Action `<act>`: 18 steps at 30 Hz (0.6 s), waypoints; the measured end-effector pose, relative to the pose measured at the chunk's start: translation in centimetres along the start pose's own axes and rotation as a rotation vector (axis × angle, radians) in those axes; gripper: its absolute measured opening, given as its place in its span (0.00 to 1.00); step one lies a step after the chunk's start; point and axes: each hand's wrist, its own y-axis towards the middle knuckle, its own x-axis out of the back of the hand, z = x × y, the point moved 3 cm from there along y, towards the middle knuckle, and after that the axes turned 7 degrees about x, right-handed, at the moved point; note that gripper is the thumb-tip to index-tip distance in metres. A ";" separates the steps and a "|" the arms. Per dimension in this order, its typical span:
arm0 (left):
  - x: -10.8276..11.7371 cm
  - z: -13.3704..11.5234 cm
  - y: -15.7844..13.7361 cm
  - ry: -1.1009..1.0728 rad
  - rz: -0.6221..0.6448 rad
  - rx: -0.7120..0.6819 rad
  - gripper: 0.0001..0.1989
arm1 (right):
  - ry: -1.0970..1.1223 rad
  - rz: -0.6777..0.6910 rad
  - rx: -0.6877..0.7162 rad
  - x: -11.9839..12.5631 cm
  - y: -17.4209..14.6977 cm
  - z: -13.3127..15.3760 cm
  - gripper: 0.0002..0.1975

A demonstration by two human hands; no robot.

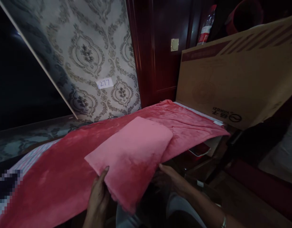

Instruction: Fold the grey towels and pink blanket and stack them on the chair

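A folded pink plush cloth (136,142) lies partly on the larger red plush cover (72,155), its near end hanging over the front edge. My left hand (98,193) grips the folded cloth's left edge, thumb on top and the other fingers beneath. At its right edge, my right hand (168,179) holds on with the thumb showing; the remaining fingers are in shadow under the cloth. The red cover spreads over a long surface and has loose creases toward its right end.
Behind the cover stands a wall with patterned paper and a label (105,83) reading 277. A large cardboard box (231,72) is at the right, a red-capped bottle (207,27) behind it. A dark screen (24,72) fills the left. Below the cover's right end sits a shelf.
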 end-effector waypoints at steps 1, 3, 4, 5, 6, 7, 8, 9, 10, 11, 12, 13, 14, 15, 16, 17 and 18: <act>-0.3 0.5 -0.7 -0.018 0.007 -0.033 0.18 | 0.073 0.015 -0.006 -0.5 0.0 0.1 0.28; -0.7 1.9 -2.1 -0.045 -0.008 -0.094 0.23 | 0.214 -0.021 -0.025 -1.2 -0.1 0.2 0.27; -0.7 2.7 -2.6 -0.067 -0.002 -0.098 0.27 | 0.274 -0.061 -0.040 -1.4 -0.2 0.2 0.27; -0.6 3.6 -3.1 -0.106 0.009 -0.095 0.31 | 0.325 -0.101 -0.060 -1.6 -0.3 0.3 0.26; -0.4 4.4 -3.3 -0.162 0.027 -0.082 0.34 | 0.368 -0.135 -0.077 -1.7 -0.5 0.4 0.26; -0.1 5.0 -3.4 -0.232 0.053 -0.064 0.36 | 0.403 -0.161 -0.087 -1.7 -0.7 0.5 0.25; 0.4 5.4 -3.4 -0.308 0.085 -0.047 0.37 | 0.429 -0.180 -0.091 -1.7 -0.9 0.8 0.25; 1.0 5.5 -3.2 -0.382 0.123 -0.039 0.36 | 0.445 -0.194 -0.093 -1.6 -1.2 1.0 0.25; 1.7 5.5 -2.9 -0.443 0.160 -0.043 0.35 | 0.455 -0.205 -0.096 -1.4 -1.4 1.2 0.25; 2.4 5.2 -2.6 -0.492 0.196 -0.057 0.34 | 0.459 -0.214 -0.102 -1.1 -1.7 1.4 0.25; 3.2 4.9 -2.3 -0.530 0.223 -0.070 0.34 | 0.461 -0.222 -0.114 -0.8 -2.0 1.5 0.24; 3.8 4.6 -2.0 -0.553 0.238 -0.078 0.33 | 0.466 -0.227 -0.131 -0.5 -2.3 1.6 0.23; 4.4 4.3 -1.6 -0.565 0.238 -0.080 0.33 | 0.471 -0.232 -0.147 -0.1 -2.6 1.6 0.22; 5.0 4.1 -1.3 -0.572 0.222 -0.084 0.32 | 0.480 -0.235 -0.162 0.3 -2.9 1.6 0.21; 5.4 4.0 -0.9 -0.578 0.194 -0.091 0.32 | 0.491 -0.237 -0.178 0.8 -3.3 1.6 0.19; 5.7 4.0 -0.6 -0.581 0.168 -0.102 0.32 | 0.503 -0.237 -0.195 1.3 -3.6 1.6 0.18; 5.9 4.1 -0.3 -0.571 0.151 -0.108 0.31 | 0.514 -0.238 -0.213 1.8 -4.0 1.6 0.16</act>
